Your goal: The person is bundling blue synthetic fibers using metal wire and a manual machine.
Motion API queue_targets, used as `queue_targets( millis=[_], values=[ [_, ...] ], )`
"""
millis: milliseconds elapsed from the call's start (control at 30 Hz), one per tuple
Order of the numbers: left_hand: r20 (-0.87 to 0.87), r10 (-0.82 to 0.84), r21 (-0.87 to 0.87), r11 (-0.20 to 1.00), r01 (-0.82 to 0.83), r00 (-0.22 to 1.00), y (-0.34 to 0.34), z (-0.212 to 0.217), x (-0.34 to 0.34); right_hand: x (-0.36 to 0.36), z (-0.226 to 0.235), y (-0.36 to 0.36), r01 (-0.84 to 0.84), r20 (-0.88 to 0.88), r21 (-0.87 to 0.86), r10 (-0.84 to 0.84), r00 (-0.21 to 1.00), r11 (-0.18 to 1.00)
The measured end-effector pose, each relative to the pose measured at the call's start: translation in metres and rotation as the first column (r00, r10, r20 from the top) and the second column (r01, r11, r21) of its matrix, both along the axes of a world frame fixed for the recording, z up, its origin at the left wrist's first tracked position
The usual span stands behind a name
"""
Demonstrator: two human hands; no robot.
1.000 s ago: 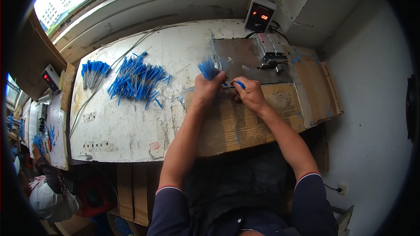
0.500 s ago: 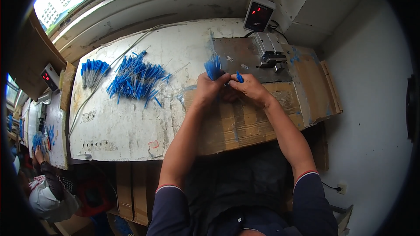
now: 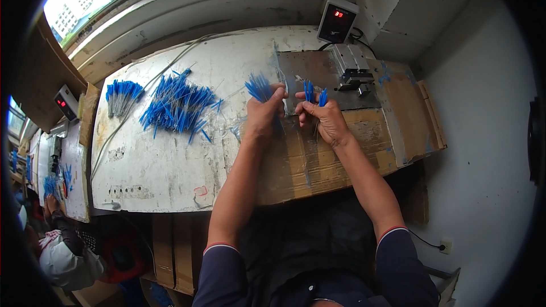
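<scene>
My left hand (image 3: 262, 118) is closed round a fanned bunch of thin blue-sleeved wires (image 3: 259, 86), their blue ends pointing up and away. Apart from it, a short way to the right, my right hand (image 3: 331, 126) grips a smaller lot of blue-sleeved wires (image 3: 309, 89) in two little clumps. Thin bare ends hang below the right palm. Both hands are above the cardboard-covered part of the bench. Farther left lies a large loose heap of the same wires (image 3: 176, 102), with a neater bundle (image 3: 123, 95) beside it.
A metal clamp-like device (image 3: 352, 68) stands on a dark metal plate (image 3: 296, 63) at the back right, below a box with a red digital display (image 3: 337, 20). A grey cable (image 3: 108, 145) crosses the white bench (image 3: 170, 176). Another person (image 3: 65, 250) works at the far left.
My hands have drawn apart, the left one moving left with its bunch. In the right hand, two clumps of blue ends now show upright. The display's digits have changed.
</scene>
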State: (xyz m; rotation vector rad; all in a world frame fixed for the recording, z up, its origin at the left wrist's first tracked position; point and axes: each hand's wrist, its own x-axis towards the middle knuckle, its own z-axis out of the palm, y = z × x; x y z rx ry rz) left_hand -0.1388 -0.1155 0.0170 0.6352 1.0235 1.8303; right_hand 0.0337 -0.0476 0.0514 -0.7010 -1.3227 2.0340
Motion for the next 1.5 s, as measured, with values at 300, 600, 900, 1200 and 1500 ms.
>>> queue_targets(
  millis=[300,600,900,1200,1500],
  values=[
    [-0.022,-0.029,-0.022,0.999,0.028,0.999,0.001,0.002,0.0,-0.015,-0.036,-0.012,0.274,-0.094,0.185,-0.261,0.961,0.944],
    [0.192,-0.232,0.069,0.972,0.223,0.954,-0.001,0.003,-0.004,-0.041,-0.026,0.012,0.267,-0.042,0.124,-0.264,0.964,0.956],
    [-0.061,-0.23,-0.069,0.972,0.226,0.971,0.002,0.008,0.002,-0.046,-0.017,0.024,0.151,-0.087,0.186,-0.137,0.987,0.971],
    [-0.229,-0.261,-0.194,0.956,0.219,0.938,0.002,0.002,0.008,-0.035,-0.017,0.031,0.15,-0.048,0.164,-0.144,0.988,0.975],
    [-0.063,-0.181,-0.144,0.975,0.17,0.982,0.002,0.005,0.007,-0.033,-0.023,0.045,0.517,-0.249,-0.055,-0.513,0.821,0.854]
  ],
)
